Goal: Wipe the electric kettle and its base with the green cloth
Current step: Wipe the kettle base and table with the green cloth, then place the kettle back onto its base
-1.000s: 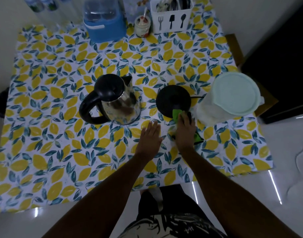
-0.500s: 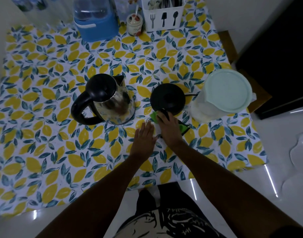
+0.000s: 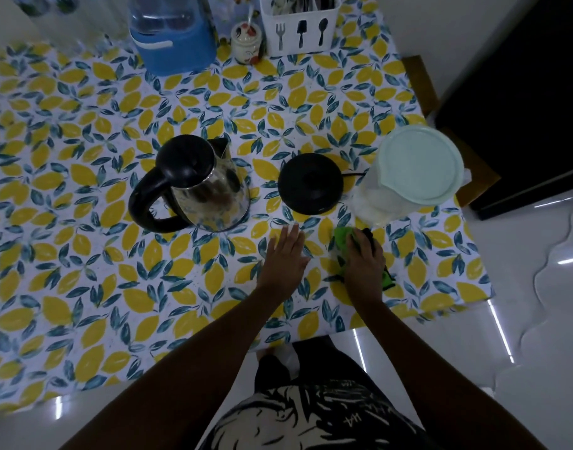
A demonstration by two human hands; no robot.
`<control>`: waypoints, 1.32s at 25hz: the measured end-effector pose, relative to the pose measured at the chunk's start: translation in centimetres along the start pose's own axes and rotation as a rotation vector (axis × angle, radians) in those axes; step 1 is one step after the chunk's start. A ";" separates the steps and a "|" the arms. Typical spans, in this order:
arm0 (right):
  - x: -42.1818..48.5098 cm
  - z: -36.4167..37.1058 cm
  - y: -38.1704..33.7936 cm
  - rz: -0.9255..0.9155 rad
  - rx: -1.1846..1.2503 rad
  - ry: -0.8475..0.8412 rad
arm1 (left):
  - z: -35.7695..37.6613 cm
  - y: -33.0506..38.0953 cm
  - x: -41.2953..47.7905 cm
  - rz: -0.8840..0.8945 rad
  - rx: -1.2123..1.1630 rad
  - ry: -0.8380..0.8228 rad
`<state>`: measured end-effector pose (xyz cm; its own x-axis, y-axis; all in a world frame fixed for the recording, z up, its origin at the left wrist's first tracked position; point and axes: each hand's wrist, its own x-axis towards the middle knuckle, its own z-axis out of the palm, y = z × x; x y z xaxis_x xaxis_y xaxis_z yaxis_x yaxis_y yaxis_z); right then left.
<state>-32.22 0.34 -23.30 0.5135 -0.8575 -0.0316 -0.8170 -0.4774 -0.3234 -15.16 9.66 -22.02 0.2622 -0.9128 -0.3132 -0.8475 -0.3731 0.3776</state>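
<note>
Right hand [image 3: 364,266] on green cloth [image 3: 343,241]; kettle [image 3: 210,190] lidded.

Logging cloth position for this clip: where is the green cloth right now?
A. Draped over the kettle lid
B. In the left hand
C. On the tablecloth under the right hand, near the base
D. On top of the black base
C: the green cloth lies on the tablecloth under the right hand, just clear of the black base.

Both your bare forearms reach forward side by side, your left hand [image 3: 286,254] lying flat, palm down with fingers together, while your right hand [image 3: 364,263] curls downward, its grip closed, just beside it.
</note>
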 end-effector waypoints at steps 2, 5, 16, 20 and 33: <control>-1.1 -0.3 1.5 -0.028 -0.055 -0.097 | 0.2 0.7 -0.4 0.011 0.002 -0.002; -1.6 -0.5 2.1 -0.056 -0.126 -0.170 | 0.4 1.0 -1.5 0.027 0.041 0.014; 1.0 -4.8 -7.7 -0.427 0.208 0.093 | -5.8 -1.9 -6.4 -0.053 -0.143 0.379; 5.1 -7.2 -16.2 -0.606 0.290 0.116 | -11.9 -5.8 -8.5 -0.091 -0.128 0.674; 11.1 -7.1 -27.9 -0.594 0.221 -0.106 | -19.8 -16.1 -7.5 -0.327 -0.410 0.507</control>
<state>-5.53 2.76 -7.95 0.8943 -0.4302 0.1229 -0.3183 -0.8047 -0.5012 5.62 19.24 -8.52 0.7380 -0.6720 -0.0615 -0.4743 -0.5814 0.6610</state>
